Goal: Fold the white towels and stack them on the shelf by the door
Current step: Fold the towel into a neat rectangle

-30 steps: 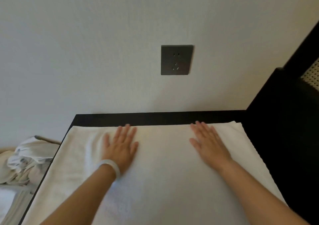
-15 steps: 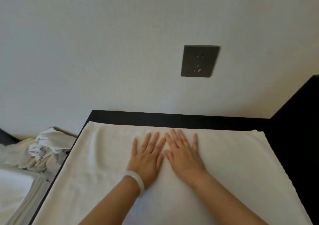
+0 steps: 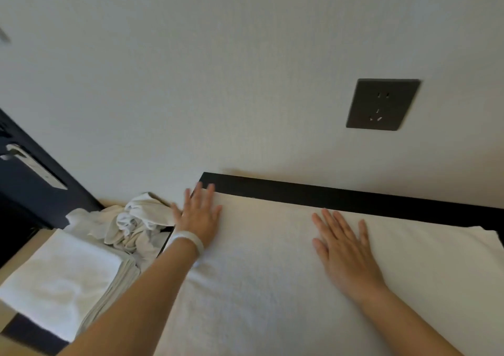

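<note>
On the dark worktop (image 3: 354, 200) the white towel (image 3: 272, 287) is lying flat. I am watching the left hand (image 3: 200, 219) pressing its far-left corner, right hand (image 3: 346, 249) mid-cloth, fingers (image 3: 334, 227) straight, holding nothing: probably smoothing before folding.

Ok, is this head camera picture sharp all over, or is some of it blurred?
Head view: the flat white towel, left hand and right hand look sharp; the pale handle plate at the left edge is smeared; light is soft, without glare.

the left hand (image 3: 200, 217) has slid flat to the left edge of the spread white terry towel (image 3: 272, 273), parting from the right hand (image 3: 345, 250), which pressed beside it half a second ago.
</note>
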`<control>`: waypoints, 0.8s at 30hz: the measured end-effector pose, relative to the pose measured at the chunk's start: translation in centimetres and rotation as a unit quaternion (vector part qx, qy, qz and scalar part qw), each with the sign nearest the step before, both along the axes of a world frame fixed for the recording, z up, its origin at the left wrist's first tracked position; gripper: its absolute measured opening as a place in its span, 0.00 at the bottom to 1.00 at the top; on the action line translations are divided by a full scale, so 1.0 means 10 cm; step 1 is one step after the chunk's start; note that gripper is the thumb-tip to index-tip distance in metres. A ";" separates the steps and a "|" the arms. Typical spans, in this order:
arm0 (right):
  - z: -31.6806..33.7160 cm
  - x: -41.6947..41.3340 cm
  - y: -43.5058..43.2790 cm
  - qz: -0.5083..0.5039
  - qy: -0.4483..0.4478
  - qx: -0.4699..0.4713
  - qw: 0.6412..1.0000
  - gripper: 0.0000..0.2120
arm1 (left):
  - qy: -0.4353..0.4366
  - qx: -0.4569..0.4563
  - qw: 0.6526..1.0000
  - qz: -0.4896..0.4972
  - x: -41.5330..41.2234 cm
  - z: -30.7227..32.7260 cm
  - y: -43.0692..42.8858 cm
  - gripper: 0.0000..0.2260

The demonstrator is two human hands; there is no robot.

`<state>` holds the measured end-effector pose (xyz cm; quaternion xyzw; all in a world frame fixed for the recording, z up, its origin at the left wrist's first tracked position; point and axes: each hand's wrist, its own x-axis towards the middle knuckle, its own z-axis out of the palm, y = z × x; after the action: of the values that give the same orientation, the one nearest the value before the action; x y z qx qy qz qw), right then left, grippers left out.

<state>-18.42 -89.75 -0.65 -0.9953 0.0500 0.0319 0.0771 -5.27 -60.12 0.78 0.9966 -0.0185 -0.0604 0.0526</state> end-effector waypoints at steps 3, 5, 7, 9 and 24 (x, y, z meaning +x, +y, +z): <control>-0.01 0.00 0.01 0.002 0.005 -0.007 1.000 0.37 | -0.021 -0.002 0.980 -0.196 -0.45 -0.13 -0.08 0.33; -0.03 0.01 0.01 -0.001 0.002 -0.005 1.000 0.37 | -0.007 0.003 0.981 -0.193 -0.47 -0.17 0.13 0.36; -0.02 0.00 0.01 -0.001 0.002 -0.006 1.000 0.38 | 0.000 0.035 0.995 -0.089 -0.31 -0.13 0.38 0.32; -0.02 0.00 0.00 -0.001 -0.001 -0.004 1.000 0.38 | 0.036 0.060 0.997 0.023 -0.20 0.00 0.45 0.29; 0.00 0.00 0.00 0.004 -0.008 0.010 1.000 0.39 | -0.028 0.010 0.999 -0.030 -0.77 0.00 -0.26 0.28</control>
<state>-18.43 -89.70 -0.62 -0.9948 0.0447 0.0248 0.0878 -12.92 -62.68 0.81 0.9974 -0.0490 -0.0342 0.0398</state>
